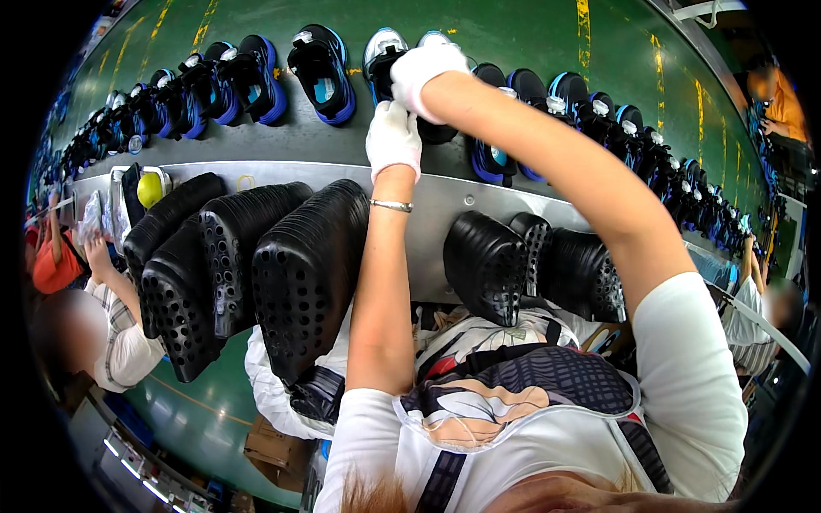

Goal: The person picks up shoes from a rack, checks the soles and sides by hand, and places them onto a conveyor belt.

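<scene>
A dark sports shoe with a silver-grey toe [385, 41] stands on the green conveyor belt, toe pointing away from me. My left hand [393, 144], in a white glove, is closed at the heel of this shoe. Over the right side of its opening, my gloved right hand [428, 75] bends its fingers inward; the fingertips are hidden, as is whatever they grip. Partly covered by my right hand is a second shoe [434, 38], its pale toe showing beyond the glove. A black shoe with a blue sole [322, 75] stands just to the left.
More shoes line the belt [513, 34] on both sides. Nested stacks of black perforated shoe inserts [299, 265] lean along the metal ledge [423, 222], with further stacks [487, 256] at right. A yellow-green round object [150, 190] sits at left. Co-workers are at both sides.
</scene>
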`<action>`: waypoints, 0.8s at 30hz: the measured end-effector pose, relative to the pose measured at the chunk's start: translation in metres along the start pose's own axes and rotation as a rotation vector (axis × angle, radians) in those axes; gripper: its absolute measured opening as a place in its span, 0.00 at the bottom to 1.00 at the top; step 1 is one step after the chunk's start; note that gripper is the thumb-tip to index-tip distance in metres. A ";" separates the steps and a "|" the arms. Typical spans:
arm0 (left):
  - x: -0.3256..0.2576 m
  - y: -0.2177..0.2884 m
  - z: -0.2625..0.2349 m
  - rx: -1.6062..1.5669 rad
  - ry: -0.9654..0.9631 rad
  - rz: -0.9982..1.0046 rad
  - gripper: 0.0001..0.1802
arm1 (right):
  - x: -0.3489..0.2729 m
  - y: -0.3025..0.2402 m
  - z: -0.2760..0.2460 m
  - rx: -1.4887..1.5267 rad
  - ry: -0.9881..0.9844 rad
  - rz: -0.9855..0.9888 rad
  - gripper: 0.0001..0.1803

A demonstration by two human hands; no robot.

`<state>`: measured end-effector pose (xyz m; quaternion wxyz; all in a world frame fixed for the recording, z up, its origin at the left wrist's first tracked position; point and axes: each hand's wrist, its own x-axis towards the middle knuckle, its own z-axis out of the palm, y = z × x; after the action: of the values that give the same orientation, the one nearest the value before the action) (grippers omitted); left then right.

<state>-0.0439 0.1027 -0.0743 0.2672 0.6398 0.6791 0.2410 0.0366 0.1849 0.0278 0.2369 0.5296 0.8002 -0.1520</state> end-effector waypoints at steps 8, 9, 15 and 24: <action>0.008 -0.002 -0.003 -0.030 -0.218 -0.367 0.14 | 0.031 -0.023 0.019 0.064 -0.001 0.014 0.17; 0.009 -0.001 -0.002 -0.047 -0.216 -0.395 0.14 | 0.026 -0.026 0.014 0.002 -0.019 -0.027 0.17; 0.017 0.003 -0.004 0.059 -0.269 -0.449 0.15 | 0.035 -0.024 0.012 -0.128 0.073 -0.199 0.13; 0.032 0.006 0.005 0.260 -0.365 -0.361 0.16 | 0.060 -0.013 0.021 -0.172 0.096 -0.123 0.16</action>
<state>-0.0372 0.1347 -0.0758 0.3396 0.5701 0.7479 -0.0188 0.0100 0.2165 -0.0221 0.2332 0.4641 0.8515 -0.0716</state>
